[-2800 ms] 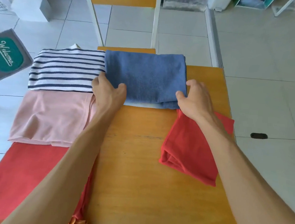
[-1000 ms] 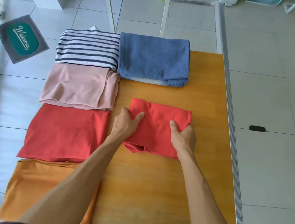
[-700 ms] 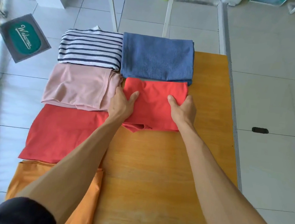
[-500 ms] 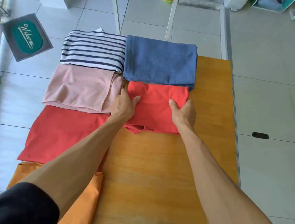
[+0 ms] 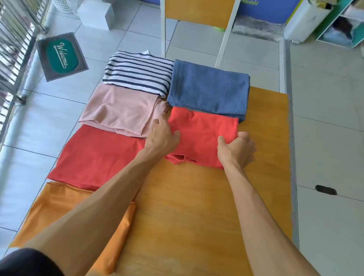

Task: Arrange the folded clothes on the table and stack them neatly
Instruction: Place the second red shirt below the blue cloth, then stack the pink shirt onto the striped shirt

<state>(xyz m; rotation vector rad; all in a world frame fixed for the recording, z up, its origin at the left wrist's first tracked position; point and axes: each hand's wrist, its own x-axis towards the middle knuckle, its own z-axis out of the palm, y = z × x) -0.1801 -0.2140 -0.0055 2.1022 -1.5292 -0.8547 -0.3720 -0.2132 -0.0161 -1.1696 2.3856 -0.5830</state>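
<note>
A small folded red cloth lies on the wooden table, its far edge against the folded blue towel. My left hand presses its left edge, fingers spread. My right hand grips its right edge, fingers curled on the fabric. Down the table's left side lie a striped shirt, a pink garment, a larger red garment and an orange one, each folded flat.
A chair stands beyond the table's far end. A welcome mat lies on the tiled floor at left, near a metal gate. Bare wood fills the table's near right half.
Both hands slid the small red cloth from the table's middle up against the blue towel. Over the last half second it has stayed there, and the hands only shifted slightly.
</note>
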